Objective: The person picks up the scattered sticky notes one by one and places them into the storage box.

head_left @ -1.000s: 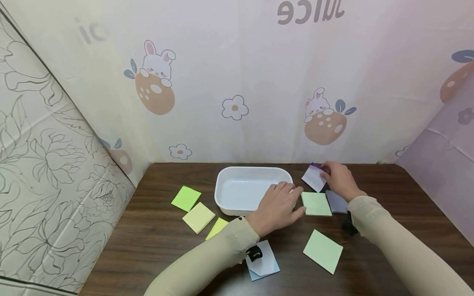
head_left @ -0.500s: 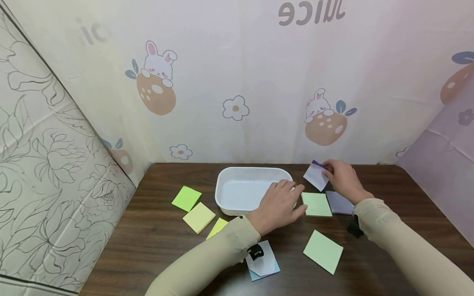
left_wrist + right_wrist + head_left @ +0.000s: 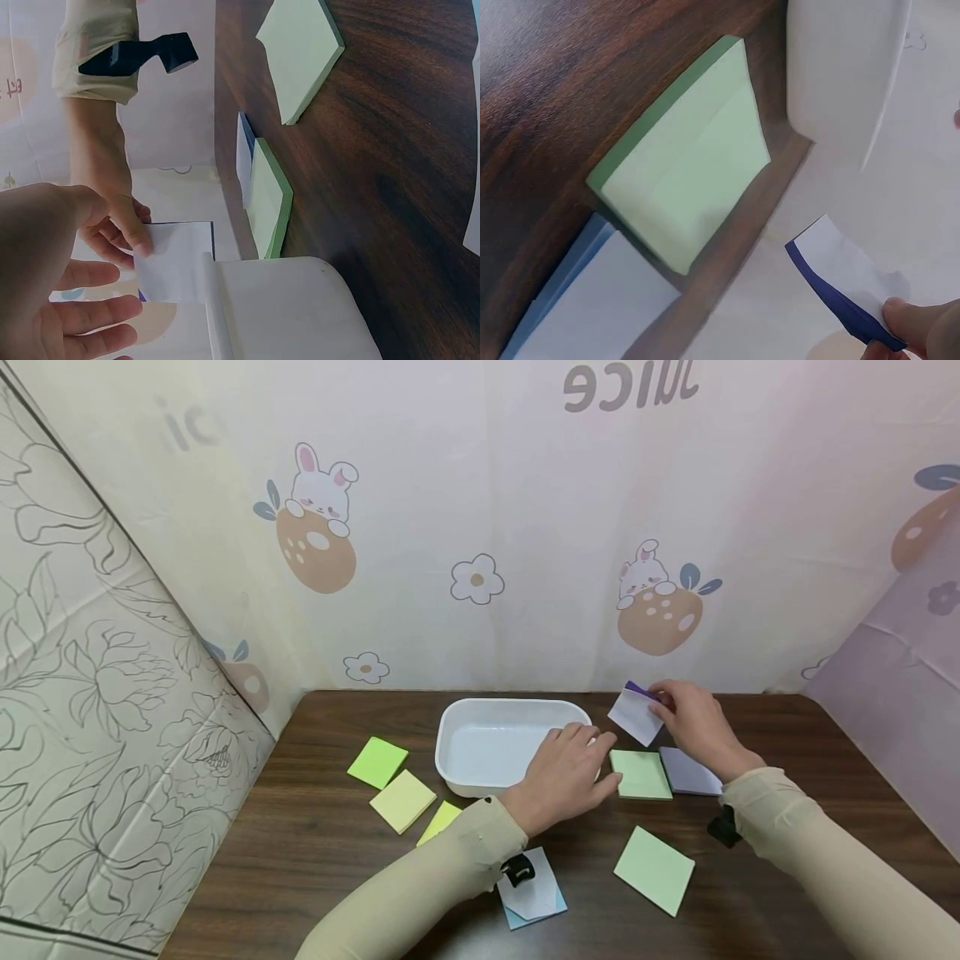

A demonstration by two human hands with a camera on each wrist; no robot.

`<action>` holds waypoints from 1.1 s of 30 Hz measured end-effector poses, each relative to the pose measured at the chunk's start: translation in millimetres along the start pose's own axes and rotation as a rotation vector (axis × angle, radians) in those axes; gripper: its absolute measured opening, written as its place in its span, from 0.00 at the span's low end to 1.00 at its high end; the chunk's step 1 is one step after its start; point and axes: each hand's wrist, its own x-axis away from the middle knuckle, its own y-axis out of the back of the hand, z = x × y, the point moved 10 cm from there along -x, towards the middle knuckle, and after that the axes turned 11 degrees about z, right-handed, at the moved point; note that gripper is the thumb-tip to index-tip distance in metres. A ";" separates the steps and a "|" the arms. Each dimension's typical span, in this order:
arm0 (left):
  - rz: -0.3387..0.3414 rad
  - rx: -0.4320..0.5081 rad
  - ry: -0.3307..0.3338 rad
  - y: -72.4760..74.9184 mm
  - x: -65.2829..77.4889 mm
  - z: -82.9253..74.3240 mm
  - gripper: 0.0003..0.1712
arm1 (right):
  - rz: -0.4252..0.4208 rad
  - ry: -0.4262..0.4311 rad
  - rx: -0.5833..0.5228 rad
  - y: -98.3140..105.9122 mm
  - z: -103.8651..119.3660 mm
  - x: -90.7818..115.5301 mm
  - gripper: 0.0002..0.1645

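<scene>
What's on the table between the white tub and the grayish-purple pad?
A pale green pad lies there, between the tub and the grayish-purple pad; the head view shows it.

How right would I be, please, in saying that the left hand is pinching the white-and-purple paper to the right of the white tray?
Not quite: the hand is wrong. The head view shows the right hand pinching the white-and-purple paper to the right of the white tray; the left hand holds no paper.
</scene>
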 end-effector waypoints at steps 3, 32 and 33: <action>-0.004 -0.002 0.010 2.1 0.2 2.6 0.30 | -0.014 0.027 0.006 3.2 6.9 1.9 0.17; -0.023 0.008 0.048 11.6 8.5 27.2 0.30 | -0.073 0.144 0.033 29.3 62.3 6.7 0.17; -0.022 0.004 0.051 11.6 9.0 28.0 0.30 | -0.077 0.152 0.031 30.4 64.2 6.7 0.17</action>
